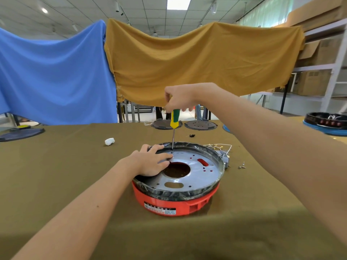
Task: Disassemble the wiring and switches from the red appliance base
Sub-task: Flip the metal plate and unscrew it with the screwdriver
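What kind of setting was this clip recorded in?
Probably a warehouse-style workshop: shelving with cardboard boxes, a cloth-covered table holding the red appliance base and more round appliance parts.

The base (178, 201) sits on the bench (65, 175); wires (218, 146) behind-right of it, screws (241, 166) right, wad (109, 141) behind-left.

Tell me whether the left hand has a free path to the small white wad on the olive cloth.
Probably yes: the left hand rests on the grey metal plate, and only bare cloth lies between it and the white wad.
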The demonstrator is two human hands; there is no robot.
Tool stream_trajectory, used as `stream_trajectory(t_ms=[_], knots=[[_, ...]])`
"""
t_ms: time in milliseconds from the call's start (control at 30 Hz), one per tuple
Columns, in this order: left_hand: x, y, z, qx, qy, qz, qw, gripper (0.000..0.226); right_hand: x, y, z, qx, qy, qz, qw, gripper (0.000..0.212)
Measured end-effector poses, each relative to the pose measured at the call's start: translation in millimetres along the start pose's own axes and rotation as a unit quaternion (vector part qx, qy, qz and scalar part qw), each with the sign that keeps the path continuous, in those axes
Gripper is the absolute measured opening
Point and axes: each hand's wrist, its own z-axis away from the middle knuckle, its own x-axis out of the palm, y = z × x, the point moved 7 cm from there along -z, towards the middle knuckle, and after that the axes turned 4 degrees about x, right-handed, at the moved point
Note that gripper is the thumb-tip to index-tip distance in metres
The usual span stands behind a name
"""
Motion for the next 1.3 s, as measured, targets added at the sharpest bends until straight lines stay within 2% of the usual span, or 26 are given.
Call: stream_trajectory(t_ms=[67, 100, 167, 233, 300, 333, 400, 500, 533, 567, 633, 667, 733, 833, 933, 1000, 1067, 1100, 1167, 1200, 1300], knots=[[0, 0, 0, -0.002, -0.001, 0.004, 1.000, 0.044, -6, 5, 1, 0.055, 0.067, 0.129, 0.988, 0.051], [1, 0, 0, -0.001, -0.001, 0.005, 1.000, 0.044, -9, 6, -1, 0.057, 0.092, 0.157, 0.982, 0.056], [0, 0, -1, 0.001, -0.001, 0.003, 1.000, 0.044, -6, 3, -4, 0.011, 0.071, 0.137, 0.988, 0.040], [1, -1, -1, 0.000, 0.000, 0.003, 1.000, 0.044, -2, 1, -1, -0.028, 0.011, 0.026, 0.999, 0.014], [1, -1, -1, 0.000, 0.000, 0.004, 1.000, 0.044, -2, 0, 4, -0.047, -0.025, -0.071, 0.996, 0.030], [1, -1, -1, 0.001, -0.001, 0.004, 1.000, 0.044, -2, 2, 5, -0.049, -0.021, -0.077, 0.996, 0.034], [1, 0, -1, 0.003, -0.001, 0.004, 1.000, 0.044, 0, 4, 3, -0.026, 0.009, -0.025, 0.999, 0.031], [1, -1, 0, 0.000, -0.003, 0.004, 1.000, 0.044, -6, 13, 1, 0.056, 0.082, 0.124, 0.987, 0.057], [1, -1, 0, 0.001, -0.003, 0.004, 1.000, 0.044, -8, 13, -1, 0.054, 0.099, 0.143, 0.983, 0.058], [1, -1, -1, 0.002, -0.001, 0.003, 1.000, 0.044, -7, 11, -3, 0.036, 0.088, 0.135, 0.986, 0.049], [1, -1, -1, 0.002, 0.002, 0.001, 1.000, 0.044, -5, 9, -4, -0.003, 0.034, 0.036, 0.999, 0.017], [1, -1, 0, 0.001, 0.001, 0.002, 1.000, 0.044, -3, 8, -1, -0.015, 0.001, -0.023, 1.000, 0.016], [1, -1, 0, 0.001, -0.004, 0.003, 1.000, 0.044, -3, 7, 3, -0.028, -0.030, -0.070, 0.997, 0.033], [0, 0, 0, 0.002, -0.006, -0.001, 1.000, 0.045, -1, 13, 1, 0.006, 0.001, 0.025, 1.000, 0.034], [0, 0, 0, 0.002, -0.007, -0.001, 1.000, 0.045, -7, 20, -3, 0.050, 0.071, 0.128, 0.988, 0.054], [0, 1, 1, 0.004, -0.004, -0.001, 1.000, 0.045, -6, 15, -7, 0.008, 0.072, 0.106, 0.992, 0.040], [-1, 1, 1, 0.003, -0.004, -0.001, 1.000, 0.045, -2, 12, -6, -0.030, 0.019, -0.017, 0.999, 0.018], [0, 1, 1, 0.003, -0.004, -0.002, 1.000, 0.045, 0, 10, -4, -0.040, -0.004, -0.055, 0.998, 0.023], [0, 1, 1, 0.003, -0.003, -0.004, 1.000, 0.045, -1, 10, -2, -0.047, -0.009, -0.055, 0.997, 0.029], [0, 1, 1, 0.003, -0.001, -0.004, 1.000, 0.045, -1, 10, -3, -0.037, 0.004, -0.029, 0.999, 0.028], [0, 0, 1, 0.003, -0.001, -0.001, 1.000, 0.045, -5, 17, -6, 0.019, 0.065, 0.092, 0.993, 0.048]])
